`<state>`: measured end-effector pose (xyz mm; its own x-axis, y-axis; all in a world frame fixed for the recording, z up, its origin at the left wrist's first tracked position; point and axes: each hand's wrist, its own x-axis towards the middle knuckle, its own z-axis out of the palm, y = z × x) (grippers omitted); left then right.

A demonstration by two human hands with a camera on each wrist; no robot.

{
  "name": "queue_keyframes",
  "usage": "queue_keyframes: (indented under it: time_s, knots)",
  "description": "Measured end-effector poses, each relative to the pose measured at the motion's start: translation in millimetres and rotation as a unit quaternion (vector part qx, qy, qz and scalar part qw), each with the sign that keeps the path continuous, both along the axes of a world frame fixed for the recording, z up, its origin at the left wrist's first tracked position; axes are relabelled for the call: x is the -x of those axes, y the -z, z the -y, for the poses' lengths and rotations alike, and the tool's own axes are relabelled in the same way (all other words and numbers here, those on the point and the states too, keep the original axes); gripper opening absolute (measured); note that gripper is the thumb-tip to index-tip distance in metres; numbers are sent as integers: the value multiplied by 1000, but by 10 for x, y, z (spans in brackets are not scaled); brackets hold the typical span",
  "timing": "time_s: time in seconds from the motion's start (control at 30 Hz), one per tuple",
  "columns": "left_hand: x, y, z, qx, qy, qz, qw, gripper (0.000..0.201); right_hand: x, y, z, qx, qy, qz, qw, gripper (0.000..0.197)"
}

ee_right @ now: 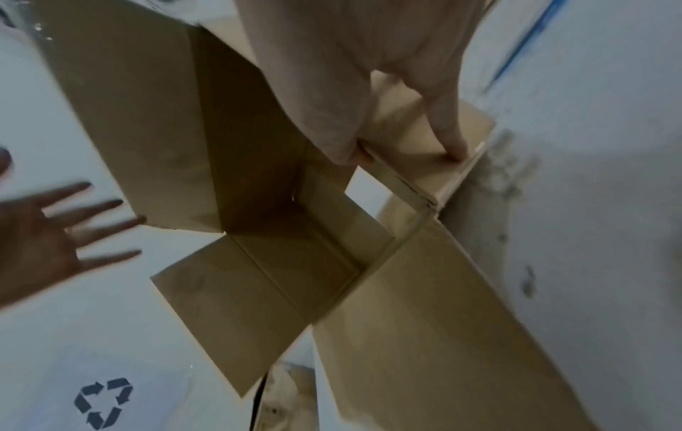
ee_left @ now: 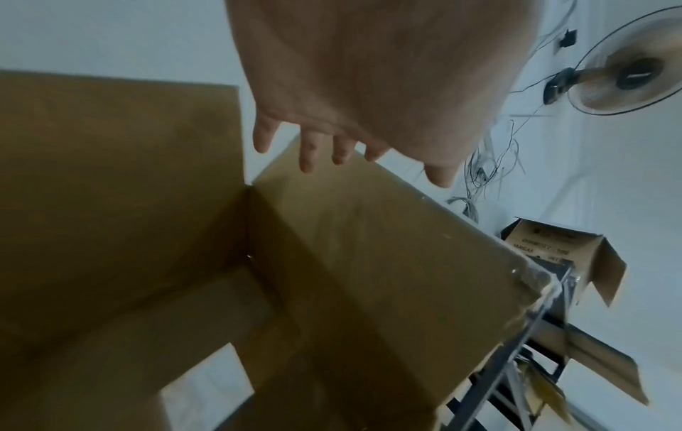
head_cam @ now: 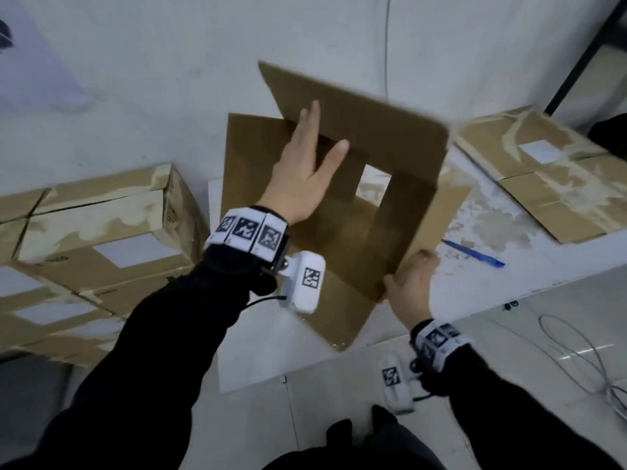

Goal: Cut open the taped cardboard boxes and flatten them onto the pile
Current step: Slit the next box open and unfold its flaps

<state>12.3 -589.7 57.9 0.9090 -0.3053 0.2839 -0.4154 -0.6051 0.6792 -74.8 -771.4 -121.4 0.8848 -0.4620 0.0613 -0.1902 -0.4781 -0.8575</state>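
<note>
White floor (head_cam: 135, 96) under an opened box (head_cam: 356, 212); right hand (head_cam: 412, 288) pinches its near corner, left hand (head_cam: 305, 171) hovers spread above.

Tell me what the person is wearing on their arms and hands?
Both arms have black sleeves. Each wrist wears a white band covered in square black-and-white patterned tags. A small white camera box with its own tag and a thin black cable hangs under each wrist. The hands are bare, no gloves.

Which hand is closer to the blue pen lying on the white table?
Right. The right hand grips the open brown cardboard box's flap just left of the blue pen; the left hand is farther, across the box.
</note>
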Motion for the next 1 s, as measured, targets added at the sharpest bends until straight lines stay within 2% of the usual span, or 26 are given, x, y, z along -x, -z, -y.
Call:
queue_keyframes:
  time_s: [0.1, 0.2, 0.3, 0.4, 0.43, 0.53, 0.6, 0.67, 0.73, 0.8, 0.83, 0.87, 0.9, 1.0]
  knots:
    - [-91, -37, 207, -64, -12, -33, 997, 83, 214, 281, -261, 9, -15, 7, 1000, 85]
    - [-242, 3, 254, -192, -25, -104, 976, 97, 472, 448, -361, 19, -83, 4, 996, 85]
    - [-374, 106, 194, -323, 6, -152, 934, 102, 678, 363, -255, -22, -100, 23, 994, 59]
    - [-418, 140, 180, -344, 21, -168, 924, 91, 797, 185, 68, -46, -64, 25, 997, 15]
    - [-433, 137, 191, -350, 27, -167, 921, 88, 811, 141, 203, -64, -62, 14, 996, 10]
    - [-472, 116, 238, -381, 40, -163, 909, 87, 754, 8, 599, -133, -40, -19, 990, 32]
    - [-465, 105, 261, -403, 43, -157, 901, 91, 598, -99, 826, -156, -33, -42, 986, 39]
    - [-427, 115, 254, -424, 41, -148, 893, 92, 359, -213, 972, -159, -90, -91, 979, 50]
    - [-383, 139, 218, -439, 30, -142, 886, 93, 74, -368, 975, -158, -174, -136, 962, 74]
    - [-327, 154, 183, -441, 11, -148, 885, 94, -224, -533, 916, -189, -223, -119, 949, 105]
    - [-300, 148, 180, -436, 3, -153, 887, 93, -373, -598, 905, -225, -222, -85, 945, 115]
    - [-264, 134, 187, -429, -2, -162, 889, 93, -492, -694, 899, -261, -213, -48, 940, 114]
    - [-230, 114, 200, -421, -8, -173, 890, 92, -603, -790, 895, -286, -208, -11, 935, 102]
    - [-175, 51, 236, -394, -27, -201, 896, 96, -849, -1022, 900, -277, -236, 70, 929, 42]
